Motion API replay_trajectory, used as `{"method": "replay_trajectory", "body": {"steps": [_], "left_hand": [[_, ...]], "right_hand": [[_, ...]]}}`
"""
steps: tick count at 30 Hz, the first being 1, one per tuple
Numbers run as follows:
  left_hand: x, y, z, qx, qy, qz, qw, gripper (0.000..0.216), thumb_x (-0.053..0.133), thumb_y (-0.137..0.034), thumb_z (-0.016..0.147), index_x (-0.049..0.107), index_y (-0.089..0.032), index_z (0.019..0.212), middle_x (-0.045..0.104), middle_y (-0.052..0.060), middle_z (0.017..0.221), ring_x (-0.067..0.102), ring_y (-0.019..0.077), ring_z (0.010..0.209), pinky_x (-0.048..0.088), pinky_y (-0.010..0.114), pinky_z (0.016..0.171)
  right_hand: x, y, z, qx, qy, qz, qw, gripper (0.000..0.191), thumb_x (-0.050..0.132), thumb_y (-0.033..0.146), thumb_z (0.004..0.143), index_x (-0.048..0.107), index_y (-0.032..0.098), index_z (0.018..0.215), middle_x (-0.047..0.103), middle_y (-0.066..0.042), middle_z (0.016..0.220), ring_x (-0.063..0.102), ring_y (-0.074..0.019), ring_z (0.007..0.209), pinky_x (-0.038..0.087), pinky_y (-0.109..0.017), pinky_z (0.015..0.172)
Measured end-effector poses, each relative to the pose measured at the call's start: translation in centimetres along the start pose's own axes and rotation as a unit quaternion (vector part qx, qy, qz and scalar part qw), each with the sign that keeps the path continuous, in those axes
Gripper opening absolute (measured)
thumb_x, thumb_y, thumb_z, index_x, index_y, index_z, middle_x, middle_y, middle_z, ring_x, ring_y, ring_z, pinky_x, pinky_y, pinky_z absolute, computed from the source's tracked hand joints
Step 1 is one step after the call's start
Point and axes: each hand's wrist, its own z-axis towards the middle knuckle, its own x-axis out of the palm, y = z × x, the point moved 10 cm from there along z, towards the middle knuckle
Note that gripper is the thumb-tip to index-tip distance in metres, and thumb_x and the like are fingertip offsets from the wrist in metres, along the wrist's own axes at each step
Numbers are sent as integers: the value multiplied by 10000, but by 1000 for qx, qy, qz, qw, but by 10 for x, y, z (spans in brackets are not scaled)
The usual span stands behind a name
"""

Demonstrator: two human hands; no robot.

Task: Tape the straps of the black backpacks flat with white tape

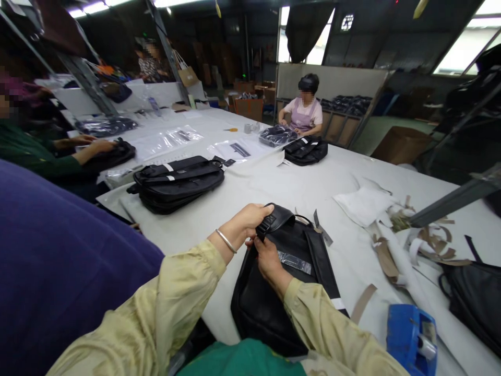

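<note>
A black backpack [266, 308] lies on the white table in front of me, one shoulder strap [321, 256] running along its right side. My left hand [250, 222], with a bracelet at the wrist, is closed on the other shoulder strap [278, 216] near its buckle. Just below, my right hand [269, 258] pinches the strap's lower part; its fingertips are partly hidden. A clear plastic-covered strip [295, 262] crosses the bag's back panel. Beside the top handle hangs a dark tag [323, 228].
Another black bag [180, 183] lies to the left, and one more [306, 150] farther back. At right are a blue tape dispenser [410, 337], paper scraps [430, 243] and a black bag [477, 297]. Co-workers sit across the table and at left.
</note>
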Motion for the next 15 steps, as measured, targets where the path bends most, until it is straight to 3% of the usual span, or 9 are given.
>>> {"method": "replay_trajectory", "body": {"steps": [4, 7, 12, 15], "left_hand": [[-20, 21, -28, 29, -19, 74, 997, 373, 717, -480, 682, 614, -121, 684, 608, 30, 580, 542, 144, 524, 400, 242, 487], [-46, 58, -48, 19, -61, 93, 994, 417, 696, -535, 678, 627, -125, 708, 617, 31, 601, 555, 160, 554, 419, 258, 516], [-68, 136, -76, -92, -68, 47, 992, 493, 672, -601, 691, 646, -125, 816, 651, 45, 654, 600, 197, 606, 464, 298, 551], [-71, 155, -93, -160, -112, 88, 977, 453, 637, -562, 767, 662, -133, 910, 674, 56, 708, 631, 221, 643, 498, 325, 565]], "right_hand": [[-23, -5, 2, 2, -35, -83, 996, 347, 575, 395, 899, 595, 140, 1133, 609, -67, 1122, 606, -227, 981, 533, -395, 828], [-22, -15, -11, 10, -38, -111, 993, 345, 554, 374, 914, 577, 150, 1175, 575, -76, 1184, 585, -247, 1039, 530, -410, 848], [-1, -23, -39, 6, -15, -151, 988, 337, 544, 373, 920, 579, 153, 1173, 575, -84, 1184, 587, -240, 1031, 535, -399, 831], [-9, -12, -45, -18, -22, -205, 978, 264, 567, 362, 908, 608, 169, 1084, 624, -70, 1072, 616, -189, 934, 544, -367, 797]]}}
